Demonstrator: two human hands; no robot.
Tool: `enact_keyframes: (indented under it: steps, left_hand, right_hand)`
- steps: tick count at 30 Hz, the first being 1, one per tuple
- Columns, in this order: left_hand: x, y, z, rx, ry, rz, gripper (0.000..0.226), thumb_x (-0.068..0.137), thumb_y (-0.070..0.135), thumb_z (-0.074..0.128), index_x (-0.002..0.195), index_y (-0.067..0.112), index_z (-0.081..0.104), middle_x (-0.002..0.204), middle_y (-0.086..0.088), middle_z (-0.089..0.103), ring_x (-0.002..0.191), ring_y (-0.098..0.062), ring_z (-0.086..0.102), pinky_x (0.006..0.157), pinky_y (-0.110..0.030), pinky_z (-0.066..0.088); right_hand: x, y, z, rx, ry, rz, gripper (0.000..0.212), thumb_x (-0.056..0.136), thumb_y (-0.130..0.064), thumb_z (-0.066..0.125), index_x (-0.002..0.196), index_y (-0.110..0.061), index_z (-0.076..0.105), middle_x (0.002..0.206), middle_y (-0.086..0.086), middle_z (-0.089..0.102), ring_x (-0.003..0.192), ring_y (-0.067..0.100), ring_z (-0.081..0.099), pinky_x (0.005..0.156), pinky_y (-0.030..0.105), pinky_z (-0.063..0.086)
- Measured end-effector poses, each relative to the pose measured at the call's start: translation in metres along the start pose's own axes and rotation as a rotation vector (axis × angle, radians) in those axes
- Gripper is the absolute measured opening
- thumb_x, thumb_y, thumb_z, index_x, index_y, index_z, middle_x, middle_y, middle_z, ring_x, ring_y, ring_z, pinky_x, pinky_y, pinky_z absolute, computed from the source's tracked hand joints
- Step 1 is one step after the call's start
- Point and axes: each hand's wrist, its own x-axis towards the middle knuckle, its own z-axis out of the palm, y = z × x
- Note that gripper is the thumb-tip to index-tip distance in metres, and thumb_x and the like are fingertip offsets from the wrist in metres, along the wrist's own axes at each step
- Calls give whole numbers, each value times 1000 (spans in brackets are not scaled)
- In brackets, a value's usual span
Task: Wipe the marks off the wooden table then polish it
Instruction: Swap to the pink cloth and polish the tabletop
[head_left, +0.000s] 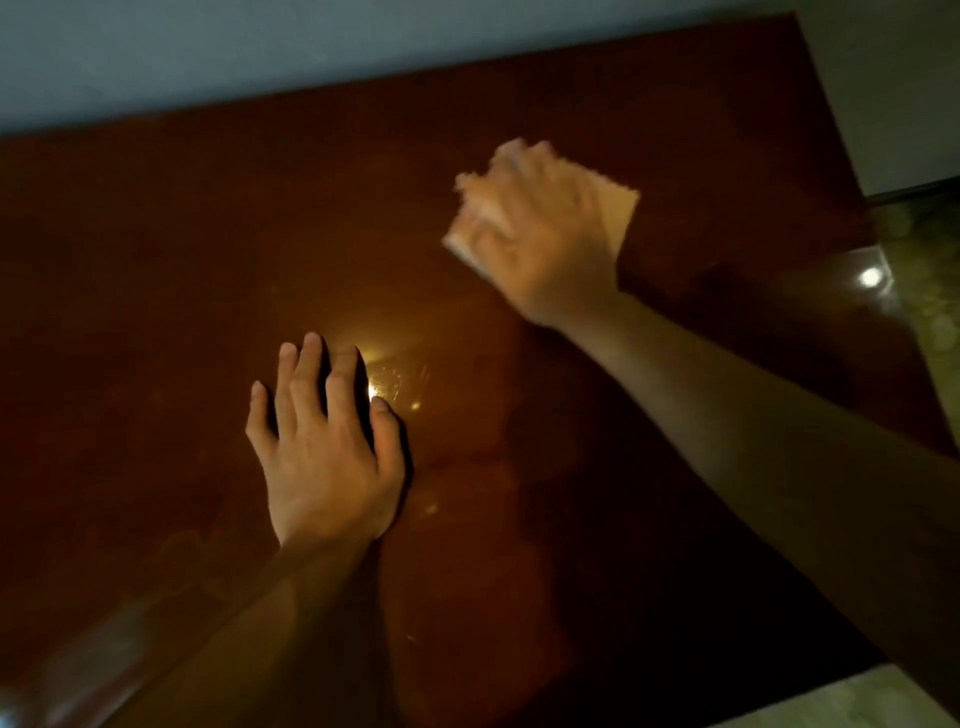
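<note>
The right hand presses a pale cloth on the table, upper right of the frame. The left hand lies flat mid frame, fingers apart. Smears near the shine; wiping looks unfinished, polishing still to do

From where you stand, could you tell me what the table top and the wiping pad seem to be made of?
Table top: seemingly reddish-brown wood with glossy varnish, since it mirrors a lamp glare. Wiping pad under the right hand: pale and thin, perhaps cloth or paper; blur leaves it open.

Pale wall behind, glossy tiled floor at right w/ 1 light glare.
</note>
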Motion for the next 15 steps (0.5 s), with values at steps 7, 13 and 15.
enact_keyframes:
  steps: [7,13,15]
  left_hand:
    - [1,2,-2,18,-22,-3,53,100,39,34,145,13,40,158,-15,33,152,-28,19,121,-54,13]
    - [1,1,1,35,-9,5,52,100,39,34,145,14,40,157,-16,34,151,-28,20,121,-53,13]
    - [1,1,2,23,-1,-1,52,100,39,33,144,14,40,157,-16,34,151,-27,20,121,-53,12]
  right_hand:
    - [-19,-41,9,-12,53,327,64,105,-45,26,156,-7,36,164,14,33,154,32,25,125,47,17]
    - [-44,-67,12,30,29,214,64,103,-48,32,153,-11,43,162,11,37,153,28,27,126,44,15]
    - [-38,-53,11,27,27,224,62,103,-48,35,153,-14,44,162,9,38,153,27,28,125,43,18]
